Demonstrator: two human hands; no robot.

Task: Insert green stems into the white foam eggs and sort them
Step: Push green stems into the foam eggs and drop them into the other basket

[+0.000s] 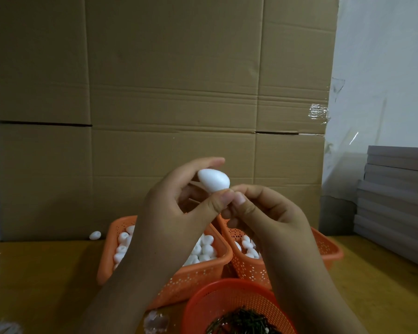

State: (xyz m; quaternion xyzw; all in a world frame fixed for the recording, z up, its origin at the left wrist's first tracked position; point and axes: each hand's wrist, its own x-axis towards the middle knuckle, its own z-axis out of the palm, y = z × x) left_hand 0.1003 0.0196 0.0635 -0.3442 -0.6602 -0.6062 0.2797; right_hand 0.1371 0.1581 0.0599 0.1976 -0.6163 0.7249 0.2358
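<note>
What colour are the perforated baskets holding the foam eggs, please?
Orange, clearest in the head view: left basket and right basket.

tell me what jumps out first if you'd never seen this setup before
The white foam egg held up at centre frame, pinched between the left hand and right hand, catches the eye against the big cardboard wall. Below sit two orange baskets of white eggs, with a round orange basket of dark stems nearest the camera. One stray egg lies by the cardboard at left.

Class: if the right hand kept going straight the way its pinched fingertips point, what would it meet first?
Probably the foam egg held in the left hand; the right hand already pinches at its lower end beside the left thumb.
</note>
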